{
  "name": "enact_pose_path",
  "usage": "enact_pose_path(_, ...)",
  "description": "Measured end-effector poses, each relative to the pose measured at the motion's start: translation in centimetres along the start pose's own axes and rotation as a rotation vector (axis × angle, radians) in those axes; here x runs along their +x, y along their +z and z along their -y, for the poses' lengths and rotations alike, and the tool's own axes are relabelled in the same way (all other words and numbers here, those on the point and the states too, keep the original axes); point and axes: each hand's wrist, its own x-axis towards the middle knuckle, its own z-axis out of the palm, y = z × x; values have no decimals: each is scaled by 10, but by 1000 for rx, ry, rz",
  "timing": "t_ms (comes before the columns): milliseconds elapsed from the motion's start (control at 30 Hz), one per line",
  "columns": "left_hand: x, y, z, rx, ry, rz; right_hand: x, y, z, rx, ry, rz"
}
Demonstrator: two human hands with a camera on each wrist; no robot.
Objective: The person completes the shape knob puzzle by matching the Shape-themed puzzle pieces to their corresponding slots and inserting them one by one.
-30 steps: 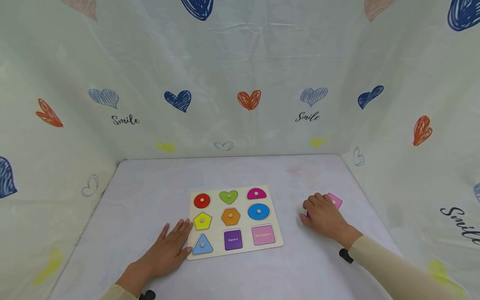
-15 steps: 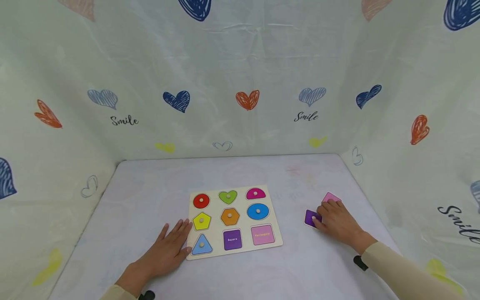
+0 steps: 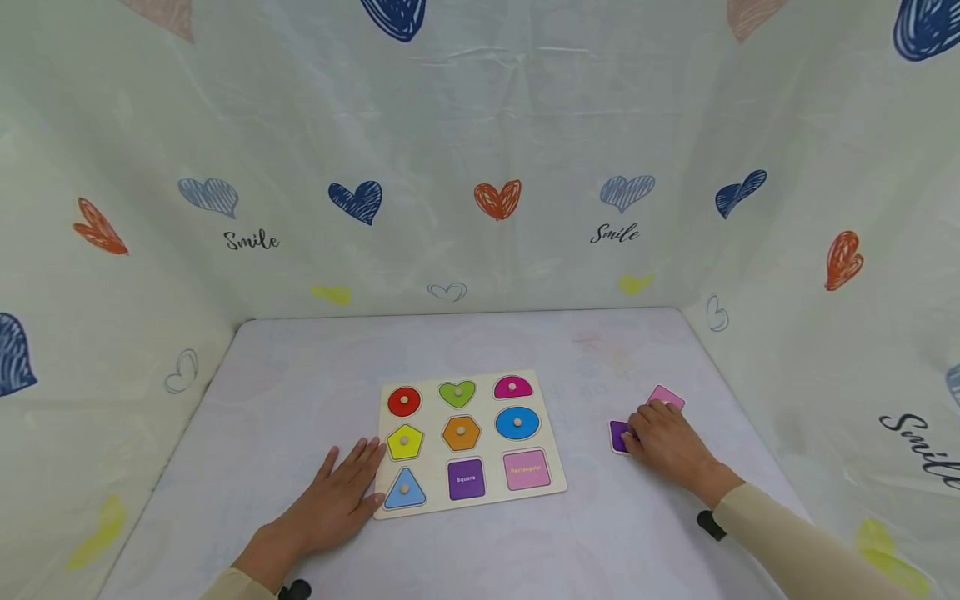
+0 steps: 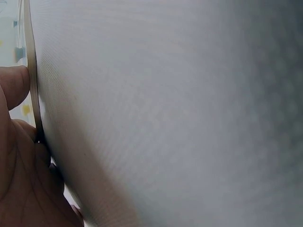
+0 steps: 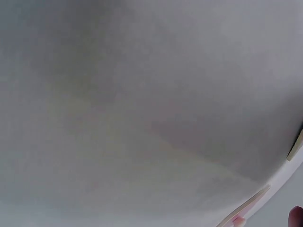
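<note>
A wooden shape puzzle board point(image 3: 431, 387) lies on the table in the head view. My left hand point(image 3: 341, 502) rests at its left edge, fingers straight, fingertips and thumb touching the board. Knobbed pieces sit in most slots; the purple square slot point(image 3: 467, 480) and pink rectangle slot point(image 3: 527, 470) show printed words and no knobs. To the right, my right hand point(image 3: 670, 442) bends over a purple square piece point(image 3: 618, 435) and a pink piece point(image 3: 666, 395), both partly covered. Its thumb is at the purple piece; whether it pinches the knob is hidden.
The white table point(image 3: 480, 558) extends around the board. A white curtain point(image 3: 420, 125) with printed hearts stands behind and on both sides. In the right wrist view, the edge of the pink piece point(image 5: 248, 204) shows near a fingertip.
My right hand has shifted from over the purple piece to the right, then slightly back left. More of the pink piece was covered half a second ago. My left hand stays put.
</note>
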Motion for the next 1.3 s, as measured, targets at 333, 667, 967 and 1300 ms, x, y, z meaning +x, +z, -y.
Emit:
enact_pose_path(333,1,2,2,-12,17,-25,11,4,10,27,-14,-36)
enact_pose_path(667,0,0,1,-28,11,-25,15,6,14,9,-25,-59)
enact_pose_path(967,1,0,1,-18,8,-20,16,6,14,21,-16,-38)
enact_pose_path(1300,0,-1,0,-32,14,-26,30,7,21,9,-23,-22)
